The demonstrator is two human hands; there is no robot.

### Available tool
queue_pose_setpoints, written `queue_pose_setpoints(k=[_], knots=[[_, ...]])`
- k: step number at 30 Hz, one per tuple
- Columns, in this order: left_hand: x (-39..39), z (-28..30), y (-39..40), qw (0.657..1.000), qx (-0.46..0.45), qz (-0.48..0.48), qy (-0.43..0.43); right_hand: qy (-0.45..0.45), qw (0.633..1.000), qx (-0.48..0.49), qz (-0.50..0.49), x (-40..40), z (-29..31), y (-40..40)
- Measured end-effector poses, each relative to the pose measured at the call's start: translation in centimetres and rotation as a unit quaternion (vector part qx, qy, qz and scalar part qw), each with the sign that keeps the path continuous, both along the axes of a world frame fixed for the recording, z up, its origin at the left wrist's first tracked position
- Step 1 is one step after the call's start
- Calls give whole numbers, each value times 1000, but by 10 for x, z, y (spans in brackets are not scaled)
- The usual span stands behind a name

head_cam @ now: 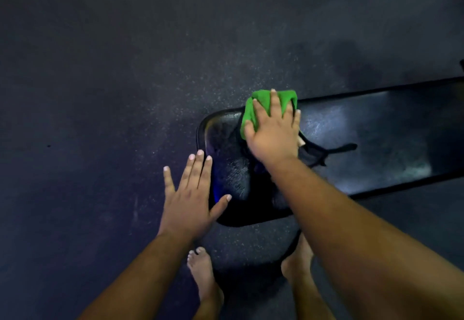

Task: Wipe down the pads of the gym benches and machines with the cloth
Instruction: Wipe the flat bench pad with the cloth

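Bottom centre I see two bare feet point(204, 273) on the dark speckled floor point(100, 93). Left hand point(187, 201) is above them, fingers straight & spread, by the bench pad point(364, 138) end. Right hand point(272, 131), mid-frame, presses flat w/ spread fingers on the green cloth point(261, 103) at the pad's far edge.

The place reads as a gym. A long black padded bench with glossy vinyl upholstery and rounded corners point(351, 138) runs from the centre toward 3 o'clock, its skin catching a dull sheen. Beneath and around it, from 7 through 12 o'clock, spreads dark speckled rubber flooring point(125, 81) of the kind laid in weight rooms. The lighting is dim.
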State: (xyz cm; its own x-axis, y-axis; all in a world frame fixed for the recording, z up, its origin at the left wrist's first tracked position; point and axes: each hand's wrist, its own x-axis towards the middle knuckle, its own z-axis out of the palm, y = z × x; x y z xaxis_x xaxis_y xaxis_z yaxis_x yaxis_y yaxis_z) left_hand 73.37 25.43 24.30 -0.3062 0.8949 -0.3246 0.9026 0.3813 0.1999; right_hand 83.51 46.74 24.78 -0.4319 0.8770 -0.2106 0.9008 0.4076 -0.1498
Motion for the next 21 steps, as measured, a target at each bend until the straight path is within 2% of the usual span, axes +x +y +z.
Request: queue_pose_setpoints(k=[2, 5, 7, 9, 12, 14, 17, 19, 21], knots=[[1, -1, -2, 1000, 3, 9, -12, -2, 997, 12, 70, -13, 2, -35], [3, 6, -7, 999, -29, 4, -34, 5, 983, -2, 185, 21, 13, -98], [4, 11, -14, 997, -58, -15, -47, -12, 975, -27, 220, 41, 17, -99], [-1, 14, -21, 996, -70, -23, -55, -34, 972, -24, 230, 33, 14, -66], [-17, 10, -24, 996, -63, -14, -53, -26, 987, -7, 160, -25, 7, -25], [-27, 8, -25, 997, -57, 0, -57, -22, 992, -11, 126, -52, 4, -30], [-37, 10, -26, 995, -51, 24, -82, -11, 979, 18, 203, -25, 9, -75], [-39, 15, -28, 994, -53, 23, -98, -11, 960, -9, 279, 15, 16, -112], [-38, 16, -29, 993, -59, 19, -102, -24, 954, -30, 299, 30, 17, -112]])
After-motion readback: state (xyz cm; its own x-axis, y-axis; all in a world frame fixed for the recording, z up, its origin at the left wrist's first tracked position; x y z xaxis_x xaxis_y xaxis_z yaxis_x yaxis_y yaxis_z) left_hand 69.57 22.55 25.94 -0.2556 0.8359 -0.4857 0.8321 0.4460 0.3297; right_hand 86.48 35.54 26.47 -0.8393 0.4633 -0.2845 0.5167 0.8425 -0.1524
